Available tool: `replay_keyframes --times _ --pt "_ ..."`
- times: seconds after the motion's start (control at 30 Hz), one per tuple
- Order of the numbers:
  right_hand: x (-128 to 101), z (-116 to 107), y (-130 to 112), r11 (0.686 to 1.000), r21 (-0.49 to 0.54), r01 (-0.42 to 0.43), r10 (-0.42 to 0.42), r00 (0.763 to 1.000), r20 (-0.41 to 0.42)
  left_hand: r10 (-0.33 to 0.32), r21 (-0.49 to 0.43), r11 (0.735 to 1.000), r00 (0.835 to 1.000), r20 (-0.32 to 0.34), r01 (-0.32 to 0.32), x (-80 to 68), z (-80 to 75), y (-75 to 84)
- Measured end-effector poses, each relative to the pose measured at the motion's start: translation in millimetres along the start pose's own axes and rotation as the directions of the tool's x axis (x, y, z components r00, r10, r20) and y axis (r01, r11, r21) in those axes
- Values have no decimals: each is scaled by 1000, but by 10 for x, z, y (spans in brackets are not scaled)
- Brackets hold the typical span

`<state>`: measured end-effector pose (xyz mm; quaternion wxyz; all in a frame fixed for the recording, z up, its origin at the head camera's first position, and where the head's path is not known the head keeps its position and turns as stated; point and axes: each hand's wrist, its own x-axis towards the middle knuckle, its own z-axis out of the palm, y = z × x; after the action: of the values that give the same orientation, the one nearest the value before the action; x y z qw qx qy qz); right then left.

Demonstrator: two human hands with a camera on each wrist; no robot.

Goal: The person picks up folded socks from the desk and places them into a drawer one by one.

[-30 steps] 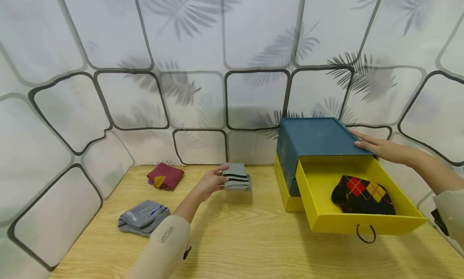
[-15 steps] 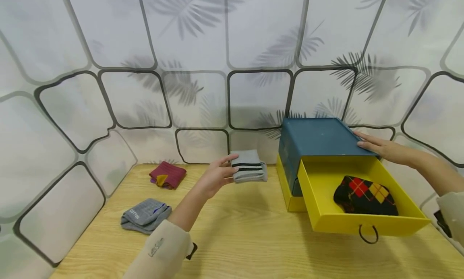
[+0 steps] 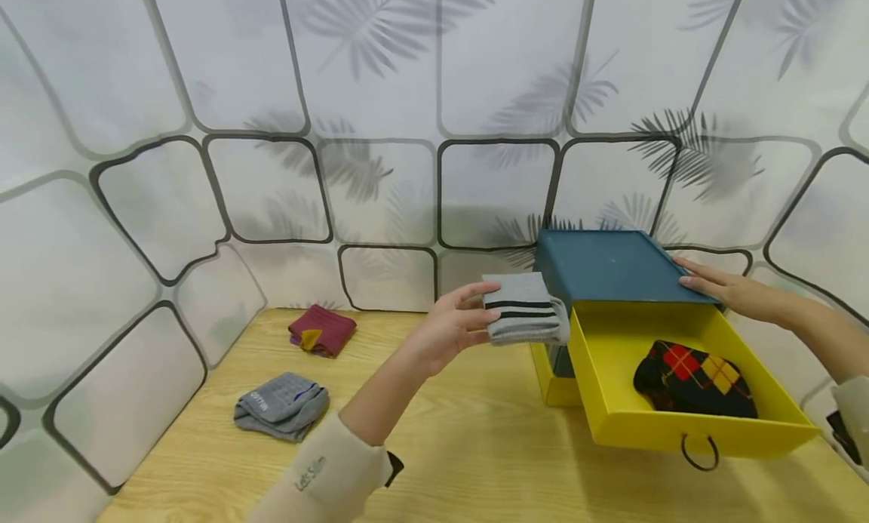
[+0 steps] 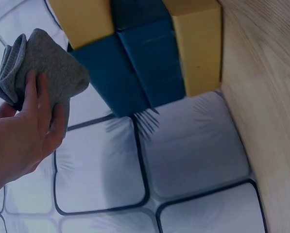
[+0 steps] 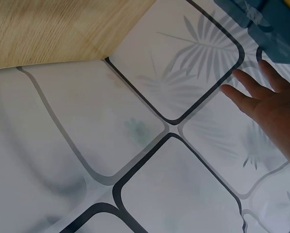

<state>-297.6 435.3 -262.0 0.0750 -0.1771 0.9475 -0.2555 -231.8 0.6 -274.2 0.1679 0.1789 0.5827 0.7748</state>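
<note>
My left hand pinches a folded pair of light grey socks with black stripes, held up off the table just left of the blue box. In the left wrist view the fingers press against the grey socks from one side. My right hand rests with straight fingers on the right top edge of the blue drawer box. Its yellow drawer is pulled out, and dark argyle socks with red and yellow diamonds lie inside. The right wrist view shows the right hand with spread fingers beside the box.
Maroon folded socks with a mustard patch lie at the back left of the wooden table. Nearer, dark grey socks lie by the left forearm. A patterned curtain stands behind and at both sides.
My left hand has lifted the light grey socks off the table and carried them right, up to the box. The right hand stays on the box; the view has shifted slightly.
</note>
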Motion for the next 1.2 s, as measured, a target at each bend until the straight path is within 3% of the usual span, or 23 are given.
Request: replay_keyframes --times 0.33,0.67,0.93,1.2 --pt "-26 19 22 1000 -6 1 -1 1000 -10 -5 -70 997 999 50 8 41 341 41" --pt "-9 26 0 1000 -23 -13 12 1000 -6 26 -64 998 998 55 -22 -21 472 112" --pt "4 34 -2 1000 -24 -19 19 1000 -2 -39 -27 999 994 100 42 -40 701 64" --pt "-1 11 -19 1000 -12 -15 15 1000 5 -100 -2 995 986 132 101 101 990 -110"
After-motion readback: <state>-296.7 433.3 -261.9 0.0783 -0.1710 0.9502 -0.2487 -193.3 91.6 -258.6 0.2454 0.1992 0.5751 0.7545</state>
